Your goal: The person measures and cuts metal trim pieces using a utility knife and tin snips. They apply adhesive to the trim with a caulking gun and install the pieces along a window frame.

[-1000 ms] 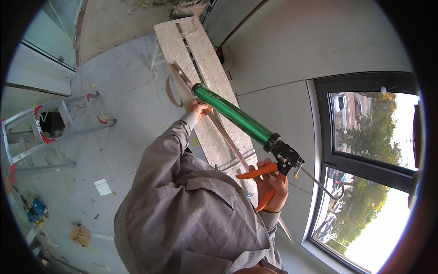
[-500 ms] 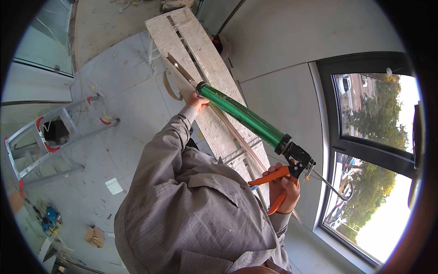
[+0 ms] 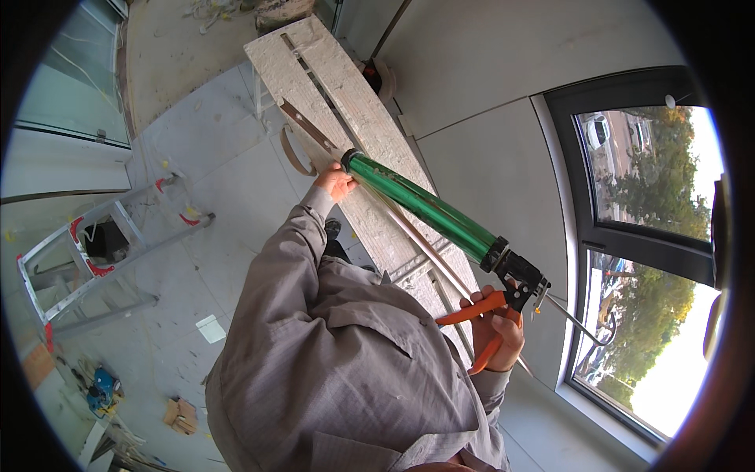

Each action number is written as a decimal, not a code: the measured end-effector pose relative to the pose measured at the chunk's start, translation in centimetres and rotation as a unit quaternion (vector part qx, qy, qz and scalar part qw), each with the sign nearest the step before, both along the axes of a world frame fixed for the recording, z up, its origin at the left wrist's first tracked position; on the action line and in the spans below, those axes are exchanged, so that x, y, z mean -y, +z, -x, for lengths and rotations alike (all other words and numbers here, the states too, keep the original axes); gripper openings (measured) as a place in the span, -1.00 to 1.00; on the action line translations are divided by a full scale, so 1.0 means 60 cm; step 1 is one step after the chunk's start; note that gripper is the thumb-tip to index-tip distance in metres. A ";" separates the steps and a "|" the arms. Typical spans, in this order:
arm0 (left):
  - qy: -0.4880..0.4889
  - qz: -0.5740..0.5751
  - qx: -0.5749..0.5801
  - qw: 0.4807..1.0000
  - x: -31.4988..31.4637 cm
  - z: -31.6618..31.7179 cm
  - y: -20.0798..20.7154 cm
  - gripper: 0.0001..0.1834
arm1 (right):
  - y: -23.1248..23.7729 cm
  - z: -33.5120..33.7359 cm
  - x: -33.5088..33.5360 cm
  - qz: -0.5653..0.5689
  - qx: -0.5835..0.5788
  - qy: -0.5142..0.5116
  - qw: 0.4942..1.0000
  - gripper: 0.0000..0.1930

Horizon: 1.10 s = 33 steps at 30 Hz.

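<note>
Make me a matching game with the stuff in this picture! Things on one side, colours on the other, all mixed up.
Things:
1. Tube
2. Trigger
3. Ladder
4. Window frame

Colours:
A. Orange
B. Silver with red tips
C. Green
D. Dark grey

Pairs: 1-C, 2-A, 3-B, 4-D. The left hand steadies the tube's front end, and the right hand grips the trigger.
</note>
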State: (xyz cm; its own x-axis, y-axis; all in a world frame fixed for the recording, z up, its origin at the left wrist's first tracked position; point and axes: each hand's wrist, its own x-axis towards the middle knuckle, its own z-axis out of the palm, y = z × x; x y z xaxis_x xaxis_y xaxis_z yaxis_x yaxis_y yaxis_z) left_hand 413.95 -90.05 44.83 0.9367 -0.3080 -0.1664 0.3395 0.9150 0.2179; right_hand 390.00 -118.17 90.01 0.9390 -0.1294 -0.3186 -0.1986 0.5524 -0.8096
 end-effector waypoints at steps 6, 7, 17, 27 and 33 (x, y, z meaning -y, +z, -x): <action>-0.012 0.016 0.015 1.000 -0.007 0.001 0.042 -0.39 | -0.012 0.010 0.012 -0.005 -0.011 -0.030 0.999 -0.26; -0.010 0.022 0.023 0.999 -0.008 -0.003 0.048 -0.35 | -0.015 0.012 0.013 -0.011 -0.012 -0.041 0.999 -0.26; -0.023 -0.008 -0.029 0.999 -0.003 -0.027 0.068 -0.58 | -0.037 0.035 0.026 0.000 -0.007 -0.059 0.998 -0.22; 0.035 -0.177 -0.241 0.954 0.061 -0.111 0.051 -0.66 | -0.053 0.092 0.040 -0.002 -0.026 -0.121 0.992 -0.16; -0.002 -0.155 -0.271 0.950 0.053 -0.126 0.023 -0.69 | -0.047 0.105 0.048 0.005 -0.047 -0.143 0.989 -0.19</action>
State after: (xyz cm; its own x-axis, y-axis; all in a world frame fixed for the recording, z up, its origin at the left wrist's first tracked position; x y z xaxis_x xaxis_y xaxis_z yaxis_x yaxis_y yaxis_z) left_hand 421.51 -93.21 46.19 0.6867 -0.1686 -0.7072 0.4815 0.8343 0.2687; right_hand 383.71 -121.03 87.18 0.8299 -0.3895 -0.3995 -0.1093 0.5887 -0.8009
